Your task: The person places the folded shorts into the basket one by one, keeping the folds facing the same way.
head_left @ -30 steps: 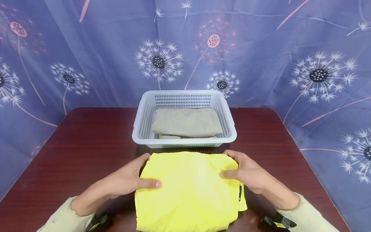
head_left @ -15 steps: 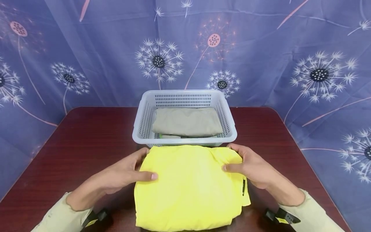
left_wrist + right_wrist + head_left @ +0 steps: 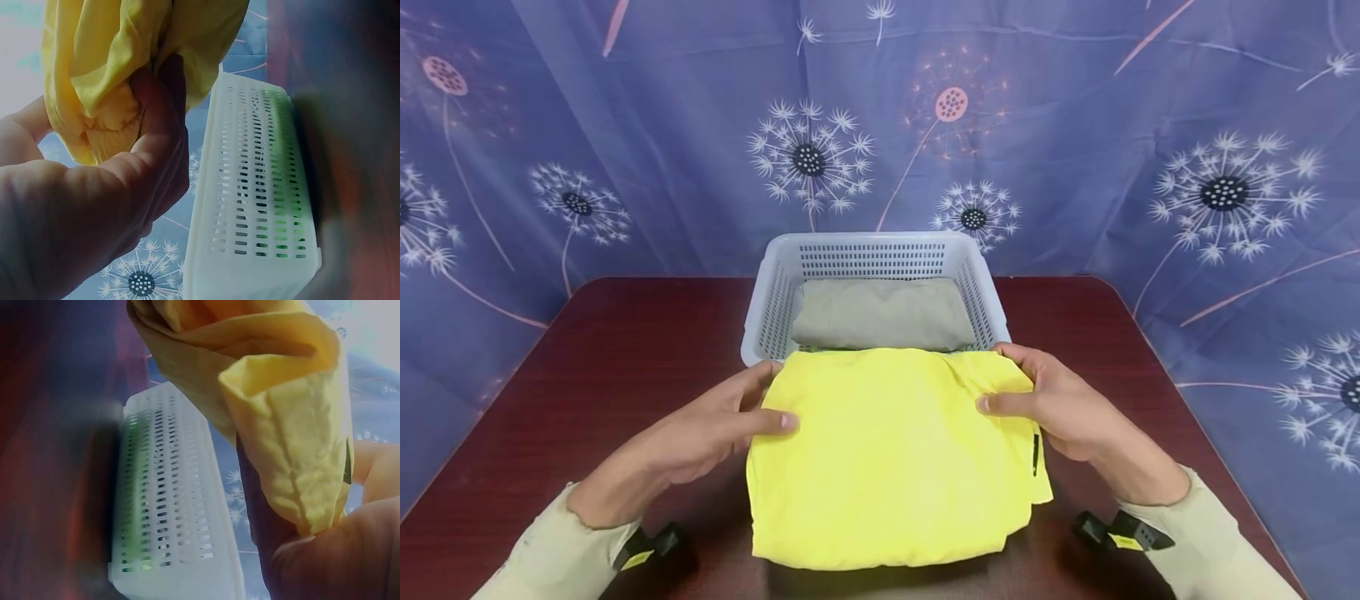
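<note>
A folded yellow garment is held up off the dark red table. My left hand grips its left edge, thumb on top, and my right hand grips its right edge the same way. The garment's far edge overlaps the near rim of the white slotted basket. A folded beige garment lies inside the basket. In the left wrist view my fingers curl under the yellow cloth beside the basket. The right wrist view shows the yellow cloth pinched near the basket.
A blue curtain with dandelion prints hangs behind the table and at both sides. Black wrist-camera straps sit on both sleeves. Bare tabletop lies left and right of the basket.
Both hands have lifted the yellow garment and carried it away from me toward the basket; its far edge now covers the basket's near rim.
</note>
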A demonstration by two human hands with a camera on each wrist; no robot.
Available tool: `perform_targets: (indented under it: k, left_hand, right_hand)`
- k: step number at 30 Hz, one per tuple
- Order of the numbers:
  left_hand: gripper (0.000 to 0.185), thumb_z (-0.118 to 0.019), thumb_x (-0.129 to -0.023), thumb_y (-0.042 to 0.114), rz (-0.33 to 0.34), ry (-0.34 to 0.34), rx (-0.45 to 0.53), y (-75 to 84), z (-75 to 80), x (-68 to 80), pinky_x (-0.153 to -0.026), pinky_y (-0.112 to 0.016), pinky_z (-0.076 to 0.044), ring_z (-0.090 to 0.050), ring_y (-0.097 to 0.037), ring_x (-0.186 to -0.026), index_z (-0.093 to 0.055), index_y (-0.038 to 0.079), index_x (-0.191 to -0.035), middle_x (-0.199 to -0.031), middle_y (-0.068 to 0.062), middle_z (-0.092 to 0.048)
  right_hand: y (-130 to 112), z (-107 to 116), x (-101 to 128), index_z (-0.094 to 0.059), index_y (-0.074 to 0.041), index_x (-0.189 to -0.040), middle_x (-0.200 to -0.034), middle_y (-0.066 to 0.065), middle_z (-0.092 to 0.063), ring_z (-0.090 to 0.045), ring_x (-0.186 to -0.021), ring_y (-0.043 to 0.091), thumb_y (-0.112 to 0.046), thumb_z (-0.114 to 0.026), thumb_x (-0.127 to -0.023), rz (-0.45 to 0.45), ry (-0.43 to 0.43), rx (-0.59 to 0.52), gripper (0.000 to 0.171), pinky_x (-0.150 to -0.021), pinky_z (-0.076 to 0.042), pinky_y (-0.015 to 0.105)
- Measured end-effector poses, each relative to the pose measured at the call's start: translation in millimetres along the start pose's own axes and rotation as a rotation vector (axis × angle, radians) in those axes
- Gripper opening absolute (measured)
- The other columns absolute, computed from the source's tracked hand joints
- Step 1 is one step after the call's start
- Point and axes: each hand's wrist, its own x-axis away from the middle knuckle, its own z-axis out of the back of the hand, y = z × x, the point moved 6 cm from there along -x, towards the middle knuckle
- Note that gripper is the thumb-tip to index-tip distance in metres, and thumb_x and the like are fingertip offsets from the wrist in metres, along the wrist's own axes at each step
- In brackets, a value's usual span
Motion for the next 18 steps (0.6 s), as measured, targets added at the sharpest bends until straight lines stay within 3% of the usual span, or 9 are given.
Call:
perform_targets:
  k: [10,18]
  left_hand:
    - [0.062,-0.066,-0.102,0.012,-0.018,0.077,-0.051,12.6,9.6,-4.8,-0.088,-0.050,-0.062,-0.076,-0.038,-0.103,-0.029,0.000,-0.151,-0.125,-0.026,-0.066]
    - [0.063,-0.065,-0.103,0.013,-0.033,0.116,-0.051,23.7,17.7,-12.2,-0.086,-0.054,-0.062,-0.076,-0.036,-0.101,-0.029,0.001,-0.153,-0.123,-0.026,-0.068]
  right_hand:
    - [-14,4,-6,-0.051,-0.001,-0.136,-0.116,0.011,-0.075,-0.078,-0.098,0.031,0.005,-0.069,-0.097,0.021,-0.023,-0.052,0.044,-0.084,-0.061,0.055]
    - [-26,11,-18,-0.053,-0.005,-0.133,-0.112,0.009,-0.077,-0.079,-0.096,0.031,0.007,-0.067,-0.098,0.026,-0.012,-0.077,0.039,-0.080,-0.061,0.055]
